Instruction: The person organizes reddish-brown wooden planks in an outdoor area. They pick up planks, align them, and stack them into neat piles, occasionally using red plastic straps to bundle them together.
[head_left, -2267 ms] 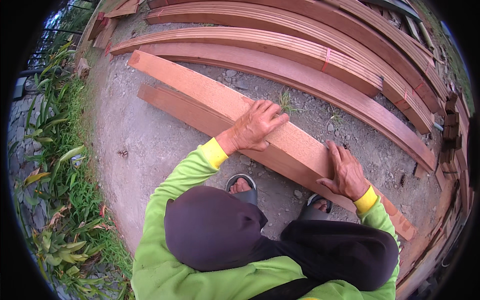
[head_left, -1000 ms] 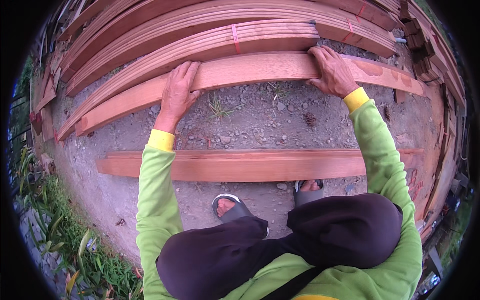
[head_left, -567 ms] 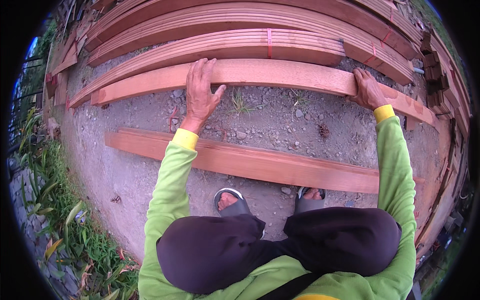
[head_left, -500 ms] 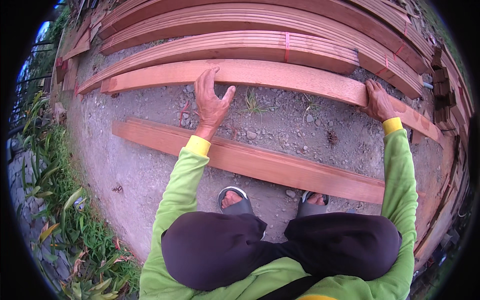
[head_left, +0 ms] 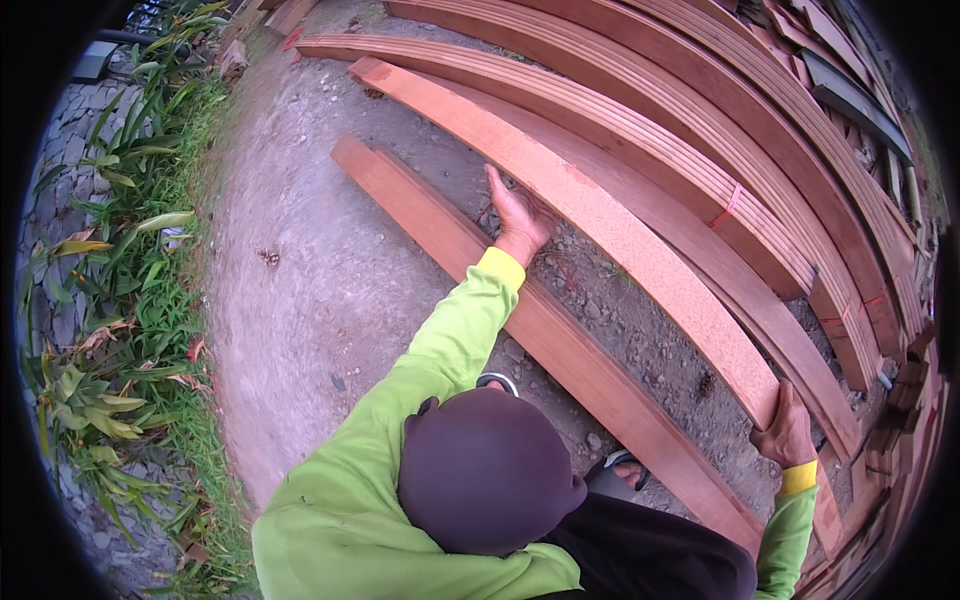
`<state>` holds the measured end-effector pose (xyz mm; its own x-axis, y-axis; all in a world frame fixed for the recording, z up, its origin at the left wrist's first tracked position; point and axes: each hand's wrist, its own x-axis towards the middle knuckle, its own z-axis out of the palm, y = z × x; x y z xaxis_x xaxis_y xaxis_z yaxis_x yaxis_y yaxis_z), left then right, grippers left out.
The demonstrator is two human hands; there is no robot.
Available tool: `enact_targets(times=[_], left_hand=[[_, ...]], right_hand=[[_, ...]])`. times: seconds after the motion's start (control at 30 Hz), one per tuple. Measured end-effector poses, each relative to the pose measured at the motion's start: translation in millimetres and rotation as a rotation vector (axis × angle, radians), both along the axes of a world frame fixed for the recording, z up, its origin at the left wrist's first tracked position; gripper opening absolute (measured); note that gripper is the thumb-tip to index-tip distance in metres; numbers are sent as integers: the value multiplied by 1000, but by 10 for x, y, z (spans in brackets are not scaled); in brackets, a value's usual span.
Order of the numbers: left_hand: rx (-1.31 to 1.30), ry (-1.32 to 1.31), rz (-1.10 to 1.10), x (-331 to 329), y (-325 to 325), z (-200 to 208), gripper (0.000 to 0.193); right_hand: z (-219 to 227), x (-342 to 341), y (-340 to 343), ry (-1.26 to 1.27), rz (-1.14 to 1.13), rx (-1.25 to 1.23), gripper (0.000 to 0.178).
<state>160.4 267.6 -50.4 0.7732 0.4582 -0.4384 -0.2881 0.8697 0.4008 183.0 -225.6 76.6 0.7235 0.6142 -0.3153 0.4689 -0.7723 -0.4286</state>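
Observation:
A long reddish-brown wooden plank (head_left: 620,235) slants from upper left to lower right, held in both my hands. My left hand (head_left: 522,218) is at its near edge, thumb up, with the fingers partly hidden beneath the wood. Farther right, my right hand (head_left: 787,432) is closed around the plank's near edge. Another plank (head_left: 745,285) lies just beyond it. Nearer to me, a low stack of boards (head_left: 560,335) rests on the ground, close to my sandalled feet.
Banded bundles of boards (head_left: 650,150) lie in rows at the far side. More timber pieces (head_left: 905,400) are piled at the right edge. Green plants (head_left: 130,260) border the gravelly ground (head_left: 300,330) on the left, beside stone paving (head_left: 80,150).
My left hand has gone from reaching over the plank to holding it from below. The plank has come away from the one behind it, toward me. The view has turned left.

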Motion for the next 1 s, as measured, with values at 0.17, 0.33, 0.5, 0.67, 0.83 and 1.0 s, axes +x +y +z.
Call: enact_targets(times=[0.17, 0.33, 0.5, 0.67, 0.83, 1.0], left_hand=[[78, -465, -1, -71, 798, 77, 91], [13, -358, -52, 41, 93, 643, 87], [234, -781, -320, -204, 482, 1221, 95], [566, -31, 390, -279, 2061, 971, 95], [686, -5, 121, -450, 1256, 1116, 87], [719, 62, 251, -454, 930, 1110, 82]], right_hand=[[311, -442, 89, 84, -8, 23, 54], [415, -700, -599, 7, -117, -123, 65], [531, -428, -1378, -167, -66, -258, 57], [728, -697, -1892, -128, -198, -524, 57], [415, -1166, -2460, -98, -297, -608, 66], [277, -1056, -2819, -39, -394, -711, 65]])
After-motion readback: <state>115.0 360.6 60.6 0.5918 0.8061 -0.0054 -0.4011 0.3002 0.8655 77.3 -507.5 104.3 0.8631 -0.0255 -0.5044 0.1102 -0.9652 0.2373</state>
